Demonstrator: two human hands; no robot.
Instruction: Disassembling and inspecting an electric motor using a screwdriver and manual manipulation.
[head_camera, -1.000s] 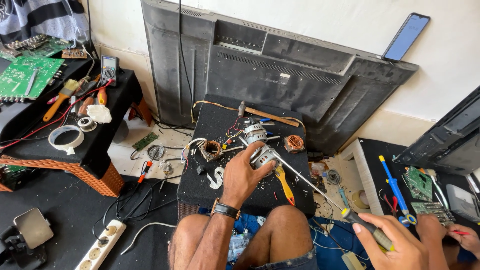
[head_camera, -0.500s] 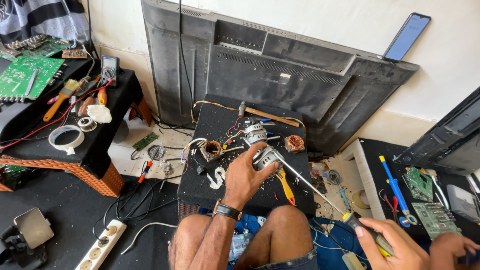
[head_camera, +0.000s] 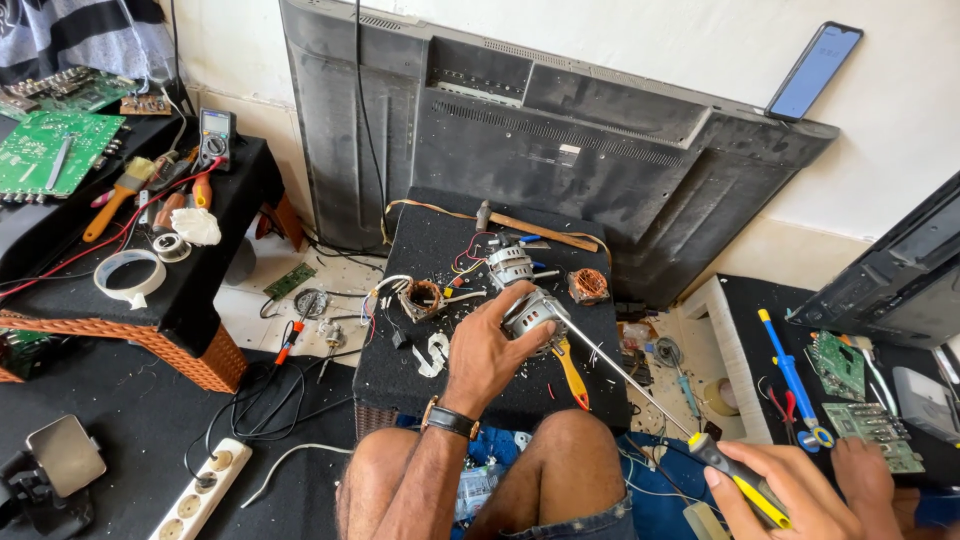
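Head view, item: small motor (head_camera: 530, 312) at centre on the black stool (head_camera: 400, 350). My left hand (head_camera: 487, 350) clamps it; right hand (head_camera: 790, 490), five o'clock, grips a long screwdriver (head_camera: 640, 395), tip at motor. Step: prying or unscrewing; next calls for steady pressure.

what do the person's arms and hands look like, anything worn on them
Both forearms are bare, with no sleeves and no gloves on the hands. The left hand has a dark wristwatch with a gold-coloured case strapped around the wrist. The right hand shows nothing worn in view.
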